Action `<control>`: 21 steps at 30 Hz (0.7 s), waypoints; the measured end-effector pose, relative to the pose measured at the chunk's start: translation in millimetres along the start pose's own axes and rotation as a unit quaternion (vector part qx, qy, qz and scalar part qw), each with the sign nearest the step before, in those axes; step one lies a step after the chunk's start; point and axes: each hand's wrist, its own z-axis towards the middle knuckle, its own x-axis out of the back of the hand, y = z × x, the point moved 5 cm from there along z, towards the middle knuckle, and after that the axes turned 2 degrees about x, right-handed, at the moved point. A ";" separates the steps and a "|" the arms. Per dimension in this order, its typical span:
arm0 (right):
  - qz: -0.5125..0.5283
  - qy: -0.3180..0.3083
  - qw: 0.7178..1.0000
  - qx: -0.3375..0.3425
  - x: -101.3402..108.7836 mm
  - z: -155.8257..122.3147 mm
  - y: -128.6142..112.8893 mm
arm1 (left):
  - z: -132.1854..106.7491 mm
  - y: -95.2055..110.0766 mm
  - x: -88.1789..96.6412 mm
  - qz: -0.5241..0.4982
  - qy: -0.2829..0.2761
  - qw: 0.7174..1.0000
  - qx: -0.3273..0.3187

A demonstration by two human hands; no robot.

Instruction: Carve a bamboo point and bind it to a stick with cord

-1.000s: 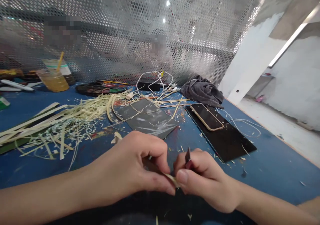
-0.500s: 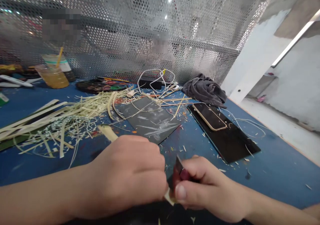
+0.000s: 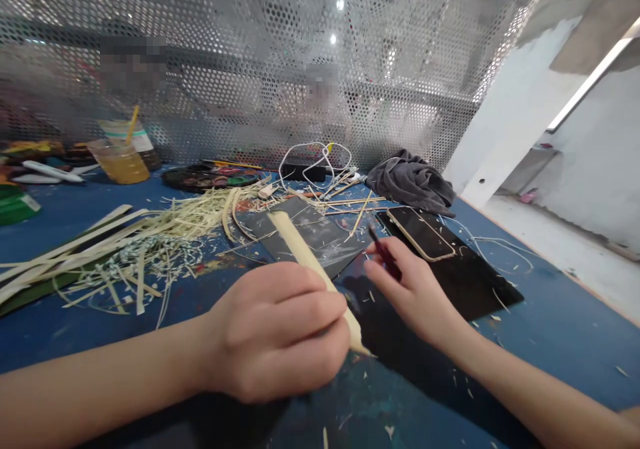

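My left hand is closed around a pale, flat bamboo strip. The strip slants from the grey sheet's far part toward me, and its near end tapers to a ragged point below my fingers. To the right, my right hand grips a small knife with a dark reddish handle; its dark blade points up and away. Knife and strip are apart. Under the strip's far end lies a scuffed dark grey sheet.
Bamboo strips and shavings heap at the left. Behind them stand a cup of yellowish liquid and a paint palette. A phone rests on a black tablet-like slab at right, near a grey cloth. Perforated metal rises behind.
My right hand with the knife has moved away from the left hand, upward and right. My left hand has turned, bringing the bamboo strip's length and tapered end into view.
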 end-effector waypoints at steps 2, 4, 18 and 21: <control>-0.109 -0.025 0.993 0.034 -3.3 4.5 4.9 | 2.3 8.9 0.9 0.009 0.013 0.999 -0.038; -0.121 -0.036 0.991 0.044 -7.1 6.3 9.5 | 2.7 16.1 1.3 0.001 0.022 0.999 -0.034; 0.392 -0.185 0.889 -0.147 -62.2 19.5 -59.2 | 2.7 51.5 16.6 -0.060 0.086 0.993 0.045; 0.473 -0.157 0.853 -0.156 -58.0 39.2 -65.2 | 8.3 40.9 6.0 -0.086 0.115 0.981 0.132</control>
